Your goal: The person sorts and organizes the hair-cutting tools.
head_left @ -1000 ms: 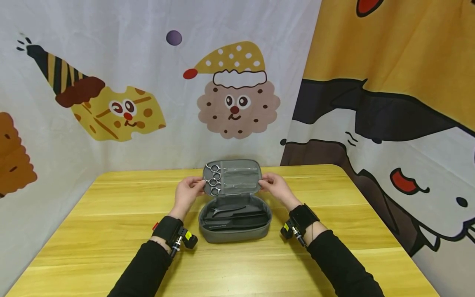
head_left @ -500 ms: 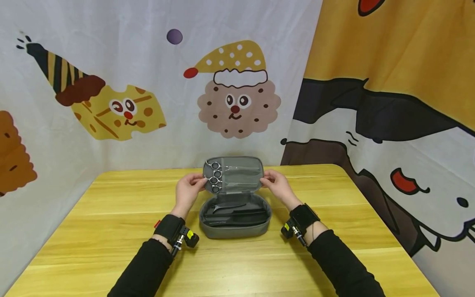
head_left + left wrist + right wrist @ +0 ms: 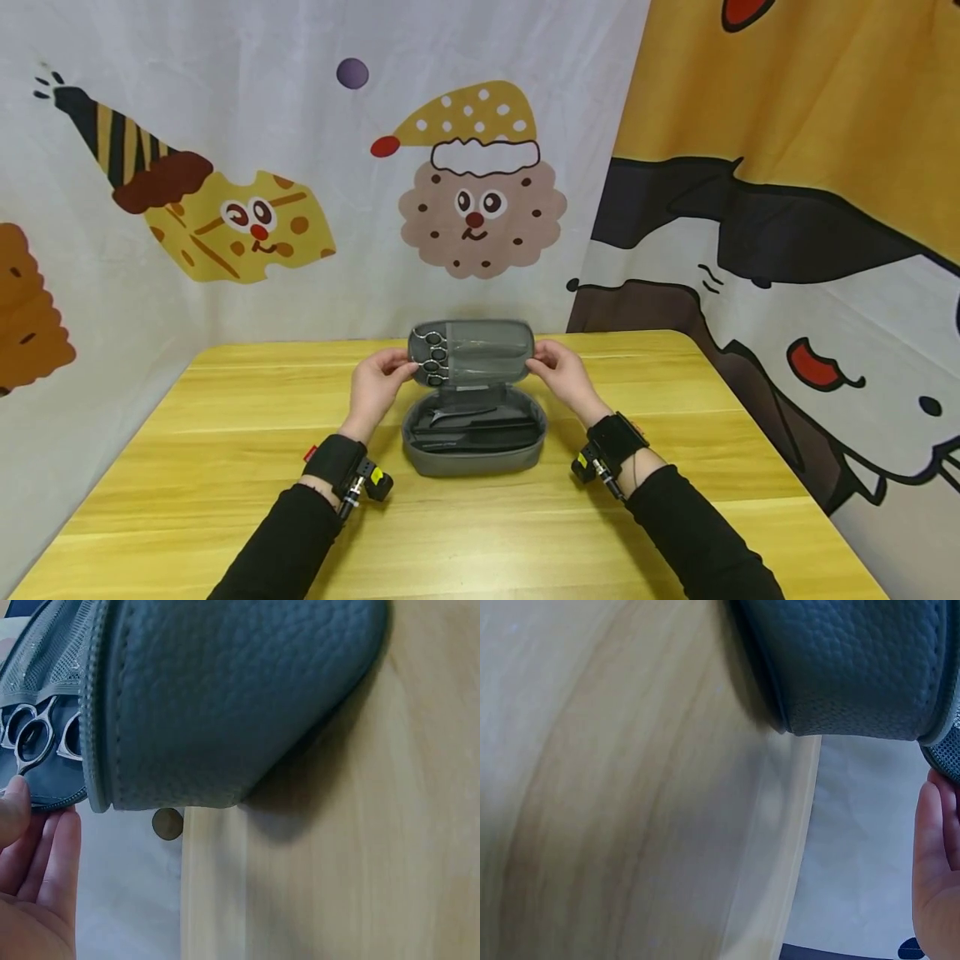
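Observation:
A grey zip case point(image 3: 472, 463) with a pebbled outside stands on the table, its lid point(image 3: 491, 340) raised at the back. Thumb and fingers of my left hand point(image 3: 372, 392) pinch the lid's left edge. At the opposite edge, my right hand point(image 3: 561, 373) pinches the lid the same way. Scissors point(image 3: 34, 742) with silver finger rings sit in the lid's mesh pocket, blades tucked under the mesh. Inside the base lie a slim hair clip point(image 3: 461, 412) and dark comb-like tools point(image 3: 480, 437), partly in shadow.
The wood-grain table point(image 3: 247, 500) reaches back to a cartoon-printed curtain point(image 3: 360, 250) just behind the case. Strapped to both wrists are black bands with small cameras, the left one point(image 3: 337, 467) beside the case's front corner.
The case has shifted slightly away from me, toward the table's back edge. Its lid has changed tilt a little, with both hands keeping their grip on its sides.

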`<control>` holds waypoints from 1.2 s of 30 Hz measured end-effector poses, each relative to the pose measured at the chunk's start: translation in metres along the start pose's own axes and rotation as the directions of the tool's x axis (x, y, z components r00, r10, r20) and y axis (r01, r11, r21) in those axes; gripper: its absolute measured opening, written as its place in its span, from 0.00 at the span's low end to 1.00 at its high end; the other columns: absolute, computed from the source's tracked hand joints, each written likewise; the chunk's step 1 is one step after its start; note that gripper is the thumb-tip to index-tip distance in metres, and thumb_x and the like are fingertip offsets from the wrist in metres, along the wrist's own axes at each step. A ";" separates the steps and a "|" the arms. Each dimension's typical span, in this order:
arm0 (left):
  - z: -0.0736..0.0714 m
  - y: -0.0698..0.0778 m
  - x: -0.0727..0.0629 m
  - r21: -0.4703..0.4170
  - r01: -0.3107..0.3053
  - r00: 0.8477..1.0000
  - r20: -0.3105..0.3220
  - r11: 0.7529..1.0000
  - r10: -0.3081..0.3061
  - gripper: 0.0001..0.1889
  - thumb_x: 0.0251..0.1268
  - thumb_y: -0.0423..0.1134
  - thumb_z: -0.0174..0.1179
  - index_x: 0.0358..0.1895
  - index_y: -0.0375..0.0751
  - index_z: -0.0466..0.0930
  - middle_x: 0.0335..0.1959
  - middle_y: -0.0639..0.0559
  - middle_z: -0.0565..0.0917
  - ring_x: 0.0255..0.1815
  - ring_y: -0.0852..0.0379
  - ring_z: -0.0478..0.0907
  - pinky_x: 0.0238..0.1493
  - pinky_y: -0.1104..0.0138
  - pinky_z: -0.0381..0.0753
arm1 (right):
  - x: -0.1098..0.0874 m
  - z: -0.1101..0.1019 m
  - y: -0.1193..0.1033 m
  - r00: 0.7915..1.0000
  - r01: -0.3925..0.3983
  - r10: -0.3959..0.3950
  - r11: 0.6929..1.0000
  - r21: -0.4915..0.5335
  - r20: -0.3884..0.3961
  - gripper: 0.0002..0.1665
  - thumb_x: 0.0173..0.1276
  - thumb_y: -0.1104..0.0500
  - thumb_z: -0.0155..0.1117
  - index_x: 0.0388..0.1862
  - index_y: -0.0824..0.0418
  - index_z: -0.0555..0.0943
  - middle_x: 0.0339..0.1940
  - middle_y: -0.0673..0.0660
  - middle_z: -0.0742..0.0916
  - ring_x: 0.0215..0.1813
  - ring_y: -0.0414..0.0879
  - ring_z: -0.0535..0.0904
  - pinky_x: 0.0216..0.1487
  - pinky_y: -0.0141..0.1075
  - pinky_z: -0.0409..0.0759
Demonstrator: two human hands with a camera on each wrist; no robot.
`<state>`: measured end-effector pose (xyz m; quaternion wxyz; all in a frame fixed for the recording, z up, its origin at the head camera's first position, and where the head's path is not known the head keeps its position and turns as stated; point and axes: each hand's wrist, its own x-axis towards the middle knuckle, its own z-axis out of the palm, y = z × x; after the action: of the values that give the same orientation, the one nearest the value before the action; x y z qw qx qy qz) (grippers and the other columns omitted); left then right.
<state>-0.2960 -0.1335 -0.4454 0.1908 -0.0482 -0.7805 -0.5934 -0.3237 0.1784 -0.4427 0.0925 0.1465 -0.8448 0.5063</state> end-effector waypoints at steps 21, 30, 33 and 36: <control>-0.012 0.002 -0.010 0.216 -0.224 0.974 0.090 0.950 0.209 0.08 0.59 0.30 0.71 0.41 0.36 0.87 0.34 0.47 0.88 0.35 0.51 0.85 0.39 0.59 0.86 | -0.009 -0.005 -0.001 0.992 0.128 -0.128 0.992 -0.013 0.013 0.07 0.68 0.68 0.67 0.44 0.63 0.83 0.36 0.56 0.87 0.40 0.49 0.83 0.44 0.41 0.83; -0.018 0.000 -0.012 0.248 -0.298 0.949 0.183 0.922 0.257 0.09 0.57 0.28 0.71 0.41 0.37 0.87 0.34 0.47 0.88 0.36 0.51 0.85 0.40 0.57 0.87 | -0.013 -0.008 0.001 0.993 0.103 -0.102 0.995 -0.015 0.062 0.08 0.69 0.68 0.66 0.45 0.62 0.83 0.40 0.57 0.87 0.47 0.53 0.83 0.54 0.49 0.83; -0.020 0.001 -0.013 0.259 -0.317 0.941 0.205 0.912 0.269 0.09 0.57 0.28 0.71 0.41 0.37 0.87 0.34 0.47 0.88 0.36 0.51 0.85 0.40 0.57 0.87 | -0.014 -0.009 0.001 0.992 0.106 -0.104 0.994 -0.025 0.073 0.09 0.68 0.69 0.65 0.46 0.64 0.82 0.42 0.59 0.86 0.49 0.56 0.83 0.55 0.50 0.82; -0.021 -0.001 -0.014 0.274 -0.334 0.933 0.233 0.902 0.275 0.09 0.57 0.27 0.71 0.42 0.37 0.87 0.34 0.48 0.87 0.36 0.51 0.85 0.40 0.57 0.87 | -0.016 -0.010 0.002 0.991 0.110 -0.107 0.993 -0.035 0.081 0.10 0.68 0.70 0.65 0.47 0.64 0.81 0.42 0.59 0.85 0.51 0.57 0.82 0.56 0.50 0.82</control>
<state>-0.2782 -0.1517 -0.4461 0.2120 -0.1955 -0.8608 -0.4194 -0.3096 0.1903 -0.4445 0.0894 0.2102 -0.8484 0.4775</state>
